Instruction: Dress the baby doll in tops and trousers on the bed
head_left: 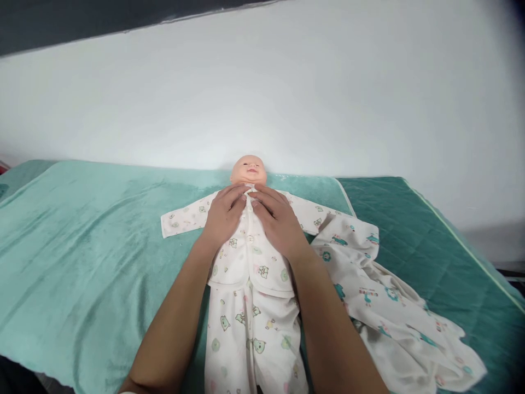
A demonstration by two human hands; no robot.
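Note:
A baby doll [248,169] lies on its back on a teal blanket [94,235], its head toward the wall. It wears a white printed shirt [250,257] and matching trousers [250,334]. My left hand [223,213] and my right hand [276,216] rest side by side on the doll's chest, just below the neck. Their fingertips meet at the shirt's front opening near the collar. The fingers are close together and bent onto the cloth, and what they pinch there is hidden.
A second white printed garment [381,306] lies crumpled on the blanket to the doll's right. A darker teal quilted cover [435,241] shows at the right. A white wall [287,82] rises right behind the doll's head.

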